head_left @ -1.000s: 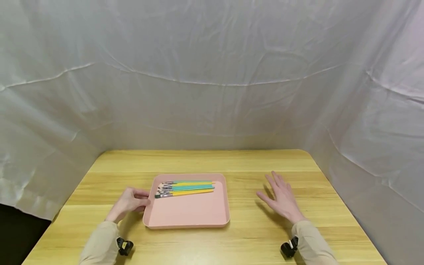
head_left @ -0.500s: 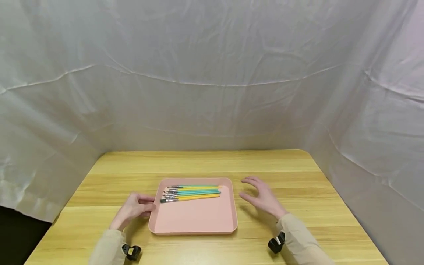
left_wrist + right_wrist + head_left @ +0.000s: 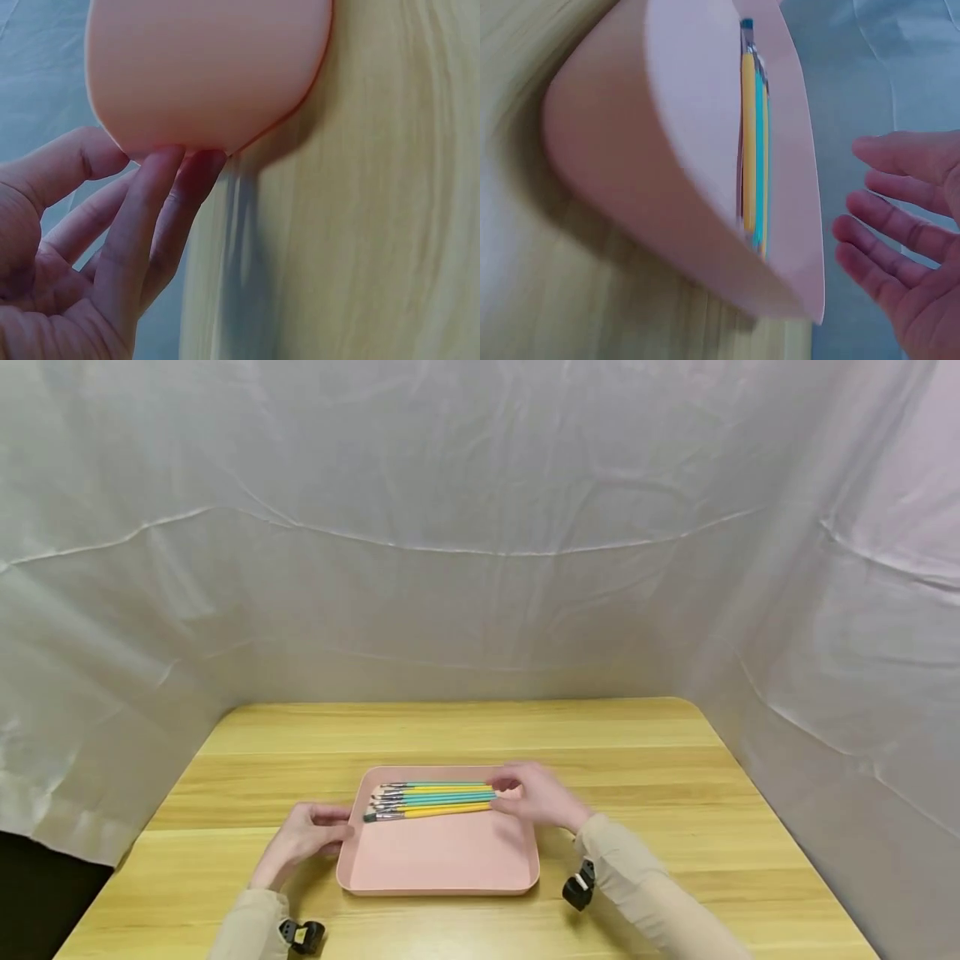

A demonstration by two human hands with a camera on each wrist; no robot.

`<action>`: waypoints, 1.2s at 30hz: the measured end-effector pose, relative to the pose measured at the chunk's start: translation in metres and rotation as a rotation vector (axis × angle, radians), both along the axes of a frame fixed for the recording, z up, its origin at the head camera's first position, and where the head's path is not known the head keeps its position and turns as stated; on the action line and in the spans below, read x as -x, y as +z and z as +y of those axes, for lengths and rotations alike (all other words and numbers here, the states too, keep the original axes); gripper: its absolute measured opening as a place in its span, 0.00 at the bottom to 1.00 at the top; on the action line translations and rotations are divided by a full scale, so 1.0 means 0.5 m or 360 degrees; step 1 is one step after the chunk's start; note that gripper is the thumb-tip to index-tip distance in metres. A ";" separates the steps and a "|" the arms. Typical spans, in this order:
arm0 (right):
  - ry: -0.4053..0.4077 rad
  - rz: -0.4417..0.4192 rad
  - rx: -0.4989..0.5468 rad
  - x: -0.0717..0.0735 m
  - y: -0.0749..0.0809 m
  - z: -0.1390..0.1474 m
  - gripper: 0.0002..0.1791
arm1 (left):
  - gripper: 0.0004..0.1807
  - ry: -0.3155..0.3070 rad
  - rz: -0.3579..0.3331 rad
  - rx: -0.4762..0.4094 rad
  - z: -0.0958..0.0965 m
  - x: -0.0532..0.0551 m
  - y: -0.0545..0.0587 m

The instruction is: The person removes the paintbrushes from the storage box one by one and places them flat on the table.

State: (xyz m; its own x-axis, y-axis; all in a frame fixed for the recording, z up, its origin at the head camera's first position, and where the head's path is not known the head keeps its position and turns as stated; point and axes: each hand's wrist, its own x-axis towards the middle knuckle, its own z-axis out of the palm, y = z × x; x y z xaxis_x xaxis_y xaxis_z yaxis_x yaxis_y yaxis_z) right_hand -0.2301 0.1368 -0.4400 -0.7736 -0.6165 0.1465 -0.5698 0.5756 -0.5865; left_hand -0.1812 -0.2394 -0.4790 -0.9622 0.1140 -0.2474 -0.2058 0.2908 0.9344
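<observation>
Several paintbrushes (image 3: 442, 798) with yellow and turquoise handles lie side by side in a shallow pink tray (image 3: 438, 864), bristles pointing left. My left hand (image 3: 302, 837) holds the tray's left edge; the left wrist view shows its fingers against the outer wall (image 3: 210, 75), with the thumb at the rim. My right hand (image 3: 538, 795) reaches over the tray's right rim to the handle ends, fingers slightly bent. In the right wrist view, the fingers of this hand (image 3: 915, 262) are spread apart with nothing between them, beside the tray.
The tray sits on a light wooden table (image 3: 637, 743). Grey fabric (image 3: 480, 610) hangs behind the table and along both sides. A small black camera (image 3: 579, 887) is worn at the right wrist, another (image 3: 302, 937) at the left.
The tray and my left hand have shifted slightly right and toward me. My right hand has come left from the bare table to above the brush handle ends.
</observation>
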 end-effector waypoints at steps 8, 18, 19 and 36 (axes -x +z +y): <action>0.0056 -0.0221 -0.0217 0.027 0.001 -0.073 0.18 | 0.24 0.0077 -0.0001 0.0002 0.007 -0.007 0.002; 0.0203 -0.0403 -0.0179 0.058 -0.020 -0.141 0.15 | 0.24 0.0102 -0.0004 -0.0036 0.008 -0.015 -0.002; 0.0203 -0.0419 -0.0172 0.060 -0.023 -0.146 0.14 | 0.24 0.0104 -0.0002 -0.0035 0.008 -0.015 -0.002; 0.0166 -0.0117 -0.0360 0.069 -0.059 -0.197 0.08 | 0.23 0.0138 0.0021 -0.0017 0.009 -0.017 -0.010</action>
